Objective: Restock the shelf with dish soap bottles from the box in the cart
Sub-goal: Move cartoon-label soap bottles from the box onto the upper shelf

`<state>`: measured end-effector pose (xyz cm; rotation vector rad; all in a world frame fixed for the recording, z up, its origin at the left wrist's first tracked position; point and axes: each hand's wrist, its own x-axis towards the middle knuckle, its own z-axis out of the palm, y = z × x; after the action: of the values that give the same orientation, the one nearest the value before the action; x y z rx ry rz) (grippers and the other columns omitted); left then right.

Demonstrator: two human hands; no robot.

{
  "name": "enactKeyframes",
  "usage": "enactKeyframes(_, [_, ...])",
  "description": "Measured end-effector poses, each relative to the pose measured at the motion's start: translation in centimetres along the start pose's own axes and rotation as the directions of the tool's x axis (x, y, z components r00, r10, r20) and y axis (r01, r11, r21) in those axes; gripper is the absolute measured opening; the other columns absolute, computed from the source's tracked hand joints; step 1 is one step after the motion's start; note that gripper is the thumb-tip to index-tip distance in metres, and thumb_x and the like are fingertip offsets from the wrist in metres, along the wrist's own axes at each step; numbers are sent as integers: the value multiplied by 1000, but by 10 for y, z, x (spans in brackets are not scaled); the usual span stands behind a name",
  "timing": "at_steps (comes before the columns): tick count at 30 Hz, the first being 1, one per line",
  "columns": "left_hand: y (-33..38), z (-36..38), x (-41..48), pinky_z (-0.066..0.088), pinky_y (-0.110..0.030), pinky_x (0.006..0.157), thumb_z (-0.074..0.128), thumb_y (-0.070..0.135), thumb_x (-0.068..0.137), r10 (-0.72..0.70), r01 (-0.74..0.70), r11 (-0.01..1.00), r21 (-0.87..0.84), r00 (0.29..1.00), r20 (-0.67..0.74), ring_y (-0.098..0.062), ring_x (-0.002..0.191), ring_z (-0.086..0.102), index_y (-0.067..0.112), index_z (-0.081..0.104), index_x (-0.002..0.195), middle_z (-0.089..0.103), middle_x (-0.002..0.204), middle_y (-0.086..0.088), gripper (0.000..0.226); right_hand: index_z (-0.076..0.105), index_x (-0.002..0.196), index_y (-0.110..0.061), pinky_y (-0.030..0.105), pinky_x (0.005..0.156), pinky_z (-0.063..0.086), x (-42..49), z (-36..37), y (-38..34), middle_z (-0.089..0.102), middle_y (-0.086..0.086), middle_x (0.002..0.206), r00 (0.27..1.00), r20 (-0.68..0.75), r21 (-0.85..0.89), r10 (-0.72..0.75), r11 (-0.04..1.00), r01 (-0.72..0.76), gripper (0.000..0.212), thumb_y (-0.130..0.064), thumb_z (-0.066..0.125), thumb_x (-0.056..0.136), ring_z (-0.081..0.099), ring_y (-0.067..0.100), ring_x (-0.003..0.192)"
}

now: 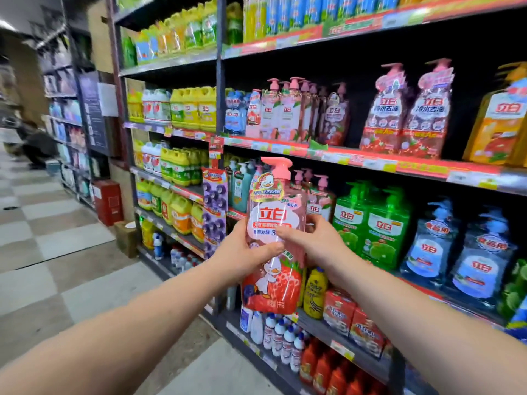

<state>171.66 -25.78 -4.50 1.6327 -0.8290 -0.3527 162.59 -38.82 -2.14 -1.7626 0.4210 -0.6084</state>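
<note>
Two hands (242, 252) (316, 240) round a pink bottle (275, 212), stocked shelves (370, 163) above checkered floor (57, 238)

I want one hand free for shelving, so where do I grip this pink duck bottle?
Wrap the pink bottle at its mid body from the right side, where the right hand holds it: it is upright, and the pump looks too narrow to carry it.

Counted: one pink soap bottle (275, 223); two hands, left hand (245, 252) and right hand (316, 240); two green pump bottles (385, 232); two blue pump bottles (427, 249); two tall pink bottles (383, 112) above.
</note>
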Motion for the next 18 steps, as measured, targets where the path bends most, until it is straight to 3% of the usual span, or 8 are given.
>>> enactKeyframes(2, [-5,-12,28,53,-25,83,74,24,80,23,-23,1000,19,1000,-11,-12,99,65,18,45,127,65,114,1,56,47,117,-15,21,62,55,28,9,0,64,1,105,1000,-3,-2,-15,1000,15,54,-23,79,75,64,8,80])
enactKeyframes(4, [-11,-20,61,54,-27,83,74,25,79,45,-45,998,45,999,-9,-11,98,64,19,46,124,65,113,1,53,46,115,-16,38,76,59,59,14,1,65,4,109,999,-26,-4,-22,1000,22,53,-24,80,74,67,17,86])
enactKeyframes(5, [-14,-23,80,53,-30,86,75,26,79,57,-57,997,53,998,-4,-12,99,64,20,47,124,66,114,1,53,47,112,-17,40,79,58,76,15,2,66,5,111,999,-43,-3,-25,1000,25,51,-24,80,74,67,19,89])
enactKeyframes(8, [-15,-27,139,52,-25,84,74,24,80,94,-96,993,69,995,23,-7,97,64,24,48,120,66,110,6,48,49,106,-18,24,58,55,133,13,4,66,2,102,996,-78,-3,-46,999,46,44,-22,79,75,66,16,79])
enactKeyframes(9, [-14,-28,156,52,-21,82,74,25,80,102,-103,992,76,995,20,-5,96,63,26,48,119,66,109,8,47,49,107,-18,22,58,55,148,11,2,66,2,101,995,-89,-10,-50,999,49,46,-23,80,74,65,14,79])
enactKeyframes(12, [-6,-31,213,53,-23,84,75,27,79,147,-149,983,112,989,26,-5,95,64,26,48,121,67,109,7,50,45,103,-21,28,76,54,201,1,-7,62,-5,98,987,-137,-56,-82,996,75,47,-26,80,73,63,12,88])
enactKeyframes(15, [5,-31,261,48,-6,65,74,23,80,211,-213,973,88,977,26,4,86,60,28,47,114,65,105,11,44,48,107,-20,31,81,52,243,-9,-19,63,-7,96,973,-176,-113,-152,985,133,47,-28,80,73,63,13,92])
enactKeyframes(18, [16,-28,301,45,-3,68,75,28,77,295,-297,950,100,955,30,9,90,56,31,45,120,62,108,15,52,60,104,-19,28,83,56,283,-20,-28,71,-3,98,953,-207,-165,-220,968,187,40,-25,82,71,68,12,89])
